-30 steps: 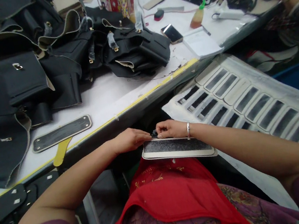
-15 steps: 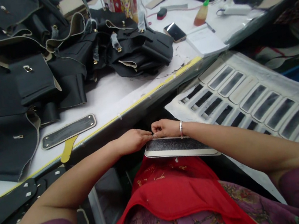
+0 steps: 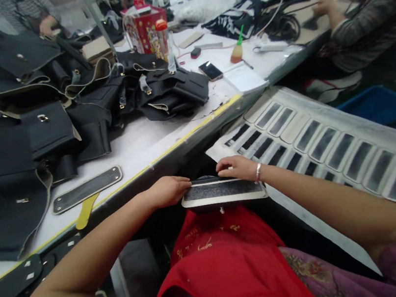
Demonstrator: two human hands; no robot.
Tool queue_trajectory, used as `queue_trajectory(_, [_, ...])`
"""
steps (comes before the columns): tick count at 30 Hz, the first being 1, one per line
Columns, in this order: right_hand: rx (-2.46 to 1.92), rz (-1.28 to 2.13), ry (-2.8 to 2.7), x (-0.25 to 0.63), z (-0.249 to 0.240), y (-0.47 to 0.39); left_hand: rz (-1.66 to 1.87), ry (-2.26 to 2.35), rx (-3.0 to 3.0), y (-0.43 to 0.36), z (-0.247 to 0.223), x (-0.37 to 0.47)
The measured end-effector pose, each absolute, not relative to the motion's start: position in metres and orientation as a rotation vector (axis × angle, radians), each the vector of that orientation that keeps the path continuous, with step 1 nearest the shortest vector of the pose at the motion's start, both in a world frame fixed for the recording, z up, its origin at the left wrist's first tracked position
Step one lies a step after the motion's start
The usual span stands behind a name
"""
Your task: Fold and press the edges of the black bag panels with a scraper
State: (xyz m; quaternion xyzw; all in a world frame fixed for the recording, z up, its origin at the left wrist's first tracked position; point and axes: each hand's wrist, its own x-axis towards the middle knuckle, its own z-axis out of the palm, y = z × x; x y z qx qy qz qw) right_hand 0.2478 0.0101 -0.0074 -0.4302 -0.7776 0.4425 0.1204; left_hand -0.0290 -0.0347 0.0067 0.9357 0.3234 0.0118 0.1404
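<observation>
A long rectangular panel (image 3: 223, 192) with rounded corners, a dark speckled middle and a pale border lies level over my lap. Dark material shows along its far edge and beneath it. My left hand (image 3: 174, 189) is at the panel's left end, fingers together on the far corner; its thumb is hidden. Above the far edge towards the right is my right hand (image 3: 237, 168), fingers loosely bent and a gap showing under the fingertips. Its wrist, with a bracelet, is over the panel's right end.
Black bags (image 3: 50, 131) crowd the table on the left, near a riveted strip (image 3: 87, 190) and a yellow tool (image 3: 86, 212). To my right, a board (image 3: 332, 98) carries rows of similar panels. A phone (image 3: 210, 70) and notebook (image 3: 245, 78) lie farther off. A co-worker's hands (image 3: 333, 4) are at far right.
My right hand has moved away from my left, rightward along the panel's far edge, and its fingers have loosened. More of the panel shows. The view has tilted up and turned right.
</observation>
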Motion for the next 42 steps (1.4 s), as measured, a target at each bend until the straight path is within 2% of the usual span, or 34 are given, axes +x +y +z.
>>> queue_trajectory(2, [-1.407,0.928,-2.129,0.283,0.005,-0.015,0.054,0.973,2.748,-0.043,0.007,-0.019])
queue_trajectory(4, [-1.6,0.779,-1.989,0.315,0.012,-0.052,0.164,0.979,2.76,-0.054,0.007,0.003])
queue_trajectory(7, [-1.78,1.093,-1.82,0.337,0.005,-0.108,0.362,0.891,2.677,-0.073,0.005,0.051])
queue_trajectory(10, [-1.763,1.361,-1.591,0.329,-0.018,-0.14,0.383,0.868,2.638,-0.086,0.0,0.097])
queue_trajectory(15, [-1.709,1.396,-1.21,0.306,-0.044,-0.141,0.336,1.0,2.693,-0.096,-0.017,0.124])
queue_trajectory(27, [-1.638,1.568,-0.802,0.296,-0.055,-0.135,0.504,1.321,2.544,-0.104,-0.022,0.136])
queue_trajectory(32, [-1.711,1.652,-0.87,0.291,-0.047,-0.136,0.417,1.296,2.604,-0.102,-0.019,0.138])
queue_trajectory(34, [-1.767,1.461,-1.251,0.293,-0.037,-0.14,0.392,1.247,2.647,-0.102,-0.019,0.137])
queue_trajectory(38, [-1.711,0.505,-1.978,0.309,-0.02,-0.141,0.417,1.161,2.718,-0.103,-0.023,0.132])
queue_trajectory(39, [-1.678,0.352,-2.076,0.314,-0.019,-0.139,0.43,1.152,2.732,-0.104,-0.025,0.131])
queue_trajectory(42, [-1.583,0.175,-2.315,0.326,-0.021,-0.13,0.448,1.127,2.775,-0.106,-0.03,0.129])
